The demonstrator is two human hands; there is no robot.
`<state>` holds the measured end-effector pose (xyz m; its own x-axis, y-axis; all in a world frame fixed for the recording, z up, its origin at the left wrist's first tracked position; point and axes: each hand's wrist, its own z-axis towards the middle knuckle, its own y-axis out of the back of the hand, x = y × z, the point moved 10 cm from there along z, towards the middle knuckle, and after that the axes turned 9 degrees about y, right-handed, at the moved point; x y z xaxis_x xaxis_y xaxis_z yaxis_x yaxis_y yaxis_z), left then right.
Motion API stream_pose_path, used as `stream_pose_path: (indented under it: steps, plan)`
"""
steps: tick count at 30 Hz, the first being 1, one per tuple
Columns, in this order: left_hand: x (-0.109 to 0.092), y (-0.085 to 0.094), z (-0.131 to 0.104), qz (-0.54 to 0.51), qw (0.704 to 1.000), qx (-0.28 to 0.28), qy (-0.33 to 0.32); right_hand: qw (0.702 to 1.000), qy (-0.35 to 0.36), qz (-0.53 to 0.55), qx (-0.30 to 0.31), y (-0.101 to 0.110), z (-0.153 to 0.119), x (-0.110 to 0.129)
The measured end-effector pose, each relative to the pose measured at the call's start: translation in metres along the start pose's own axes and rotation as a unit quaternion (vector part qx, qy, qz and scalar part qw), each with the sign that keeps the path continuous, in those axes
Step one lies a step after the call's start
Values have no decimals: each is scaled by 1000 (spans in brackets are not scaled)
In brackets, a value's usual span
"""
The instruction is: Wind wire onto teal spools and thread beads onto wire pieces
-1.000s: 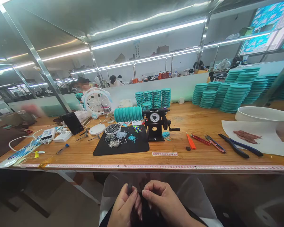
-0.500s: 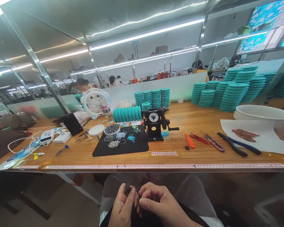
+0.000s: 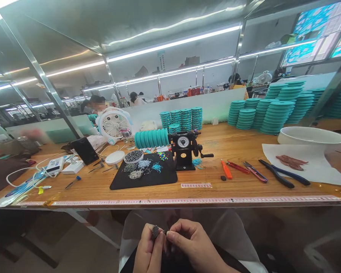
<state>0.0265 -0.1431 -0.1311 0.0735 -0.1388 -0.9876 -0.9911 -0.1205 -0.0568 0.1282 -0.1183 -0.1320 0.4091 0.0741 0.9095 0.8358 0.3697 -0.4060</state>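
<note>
Both hands are close together over the lap, below the table's front edge. My left hand (image 3: 150, 246) is closed around a small dark grey bumpy cluster (image 3: 155, 230), which shows between thumb and forefinger. Thumb and forefinger of my right hand (image 3: 187, 237) are pinched just right of it, at a tiny dark piece too small to name. On the table ahead, a black mat (image 3: 159, 178) bears a bowl of dark beads (image 3: 133, 156), silvery beads (image 3: 136, 174) and turquoise bits (image 3: 157, 167).
A black hand-crank device (image 3: 184, 151) with a dial stands mid-table, beside turquoise discs (image 3: 152, 138). To the right lie an orange tool (image 3: 226, 170), snips (image 3: 255, 172), pliers (image 3: 284, 174) and a white basin (image 3: 312, 135). A fan (image 3: 115, 125) and phone (image 3: 84, 150) stand left.
The right fingertips have risen slightly and sit in a tighter pinch near the left ones. More of the dark cluster shows in my left hand. The view has shifted slightly.
</note>
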Motion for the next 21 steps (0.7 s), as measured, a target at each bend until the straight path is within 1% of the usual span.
stream_pose_path:
  steps: [3,5,6,7,8,10,11,12,14,15,16,19,21]
  plan:
    - [-3,1,-1,41,999,3,-8,998,-18,-60,-26,9,0,-6]
    - [-7,2,-2,85,996,-7,-25,994,1,-105,-26,13,0,-4]
    - [-7,3,-1,94,995,-9,-27,992,16,-121,-17,12,1,-2]
    - [-4,3,-1,88,996,-7,-15,990,28,-137,-9,12,1,0]
    - [2,2,1,66,998,1,12,987,37,-155,-5,12,0,0]
    - [17,1,5,-13,996,20,85,979,37,-199,-1,14,-1,0]
    - [23,1,6,-57,991,27,119,977,36,-212,11,12,-2,-1]
    - [26,1,8,-95,985,30,141,976,38,-212,36,8,-3,-1]
    - [25,4,11,-129,980,28,148,978,44,-177,102,-5,-6,1]
    - [22,5,12,-125,982,28,142,980,49,-154,117,-9,-7,5]
    - [19,4,13,-109,984,36,135,983,56,-140,108,-8,-6,9]
    - [19,-7,10,-48,986,82,138,990,62,-124,17,4,0,17]
    - [26,-16,5,-39,981,103,157,995,37,-94,2,3,3,12]
